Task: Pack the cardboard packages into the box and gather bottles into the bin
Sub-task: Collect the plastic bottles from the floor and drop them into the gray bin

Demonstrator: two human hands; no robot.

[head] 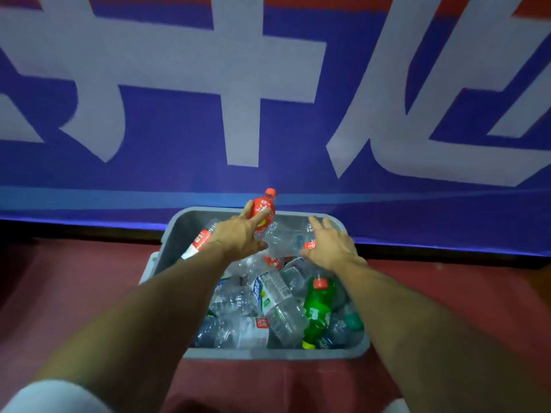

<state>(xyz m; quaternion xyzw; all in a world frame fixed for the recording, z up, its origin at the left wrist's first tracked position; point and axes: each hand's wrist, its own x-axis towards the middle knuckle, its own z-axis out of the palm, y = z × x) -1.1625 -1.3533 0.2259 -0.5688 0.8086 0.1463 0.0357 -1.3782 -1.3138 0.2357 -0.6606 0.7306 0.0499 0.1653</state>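
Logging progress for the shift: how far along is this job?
Done: the grey bin already holds many bottles, among them a green bottle. In hand: the left hand grips a red-labelled bottle over the far rim; the right hand is open above a clear bottle. Left: no cardboard packages or box show, so that part cannot be judged.

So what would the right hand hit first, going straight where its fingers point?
Probably the grey bin's far wall, though the right hand may be high enough to reach the blue banner instead.

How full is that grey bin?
Fairly full: clear bottles and a green bottle lie piled in the grey bin, nearly to its rim. The left hand holds a red-labelled bottle over it.
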